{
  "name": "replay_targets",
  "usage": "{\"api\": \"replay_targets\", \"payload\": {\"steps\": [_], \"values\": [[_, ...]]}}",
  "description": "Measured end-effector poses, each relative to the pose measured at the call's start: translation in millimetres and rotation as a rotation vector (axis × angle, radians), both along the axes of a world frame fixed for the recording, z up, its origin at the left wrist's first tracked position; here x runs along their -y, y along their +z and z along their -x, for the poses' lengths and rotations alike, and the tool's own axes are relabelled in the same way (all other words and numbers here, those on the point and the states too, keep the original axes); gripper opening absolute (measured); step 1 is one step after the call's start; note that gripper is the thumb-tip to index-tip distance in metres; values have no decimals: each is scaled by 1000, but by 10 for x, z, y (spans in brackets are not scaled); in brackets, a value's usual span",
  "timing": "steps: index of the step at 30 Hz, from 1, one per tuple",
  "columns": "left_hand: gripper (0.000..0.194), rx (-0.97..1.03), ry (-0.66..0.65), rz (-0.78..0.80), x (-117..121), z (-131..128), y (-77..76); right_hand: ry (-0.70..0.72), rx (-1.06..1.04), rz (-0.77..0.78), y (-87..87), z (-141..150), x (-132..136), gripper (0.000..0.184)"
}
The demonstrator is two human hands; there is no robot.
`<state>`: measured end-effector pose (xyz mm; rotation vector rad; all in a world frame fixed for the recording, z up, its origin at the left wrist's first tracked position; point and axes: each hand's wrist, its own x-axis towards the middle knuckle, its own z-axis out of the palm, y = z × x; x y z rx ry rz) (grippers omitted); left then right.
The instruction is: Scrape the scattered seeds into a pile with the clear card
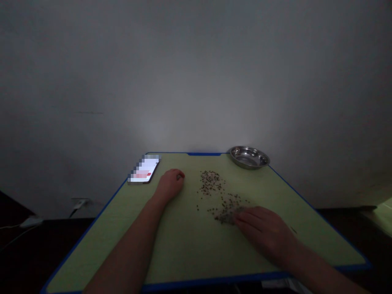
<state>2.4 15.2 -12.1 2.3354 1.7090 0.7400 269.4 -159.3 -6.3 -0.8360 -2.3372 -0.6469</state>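
A scatter of small dark and pale grains [214,185] lies across the middle of a green table with a blue rim [104,206]. My right hand [265,230] rests flat on the table with its fingers stretched out, the fingertips touching the near end of the grain pile. My left hand [170,183] lies on the table to the left of the grains, curled into a loose fist; nothing shows in it.
A shiny metal bowl [249,157] stands at the far right corner of the table. A phone [143,169] with a lit screen lies at the far left corner. A plain wall rises behind the table. Cables lie on the dark floor at the left.
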Motion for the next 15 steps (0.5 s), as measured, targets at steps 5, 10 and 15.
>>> {"api": "replay_targets", "payload": {"steps": [5,10,15], "values": [[28,-7,3,3,0,-11,9,32,-5,-10,18,-21,120,35],[28,3,-12,-17,-16,3,-15,0,-8,-6,29,-60,75,31],[27,8,-6,-13,-14,15,-21,-32,-9,22,-37,-45,-44,26]]}}
